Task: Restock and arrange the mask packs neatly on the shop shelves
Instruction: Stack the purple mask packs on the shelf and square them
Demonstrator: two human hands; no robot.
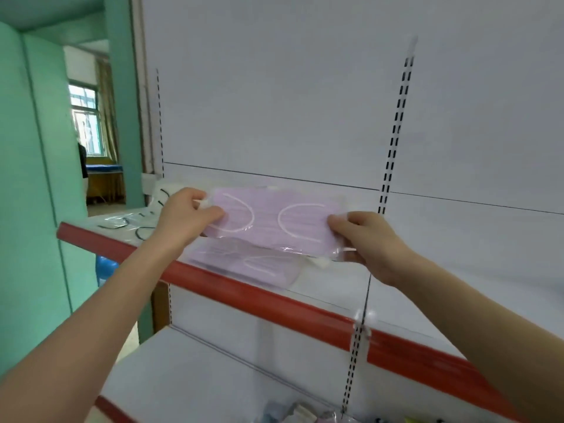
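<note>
The left hand (184, 215) and right hand (367, 241) are bare. The left forearm (91, 315) and right forearm (476, 312) are bare too, as far as they show.

Soft even daylight, bright window (87, 123) far L, slight blur, wide-angle bend at edges

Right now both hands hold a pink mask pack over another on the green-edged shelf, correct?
No: the head view shows a red shelf edge, not green. The left hand and right hand hold the pink mask pack over the other pack.
</note>
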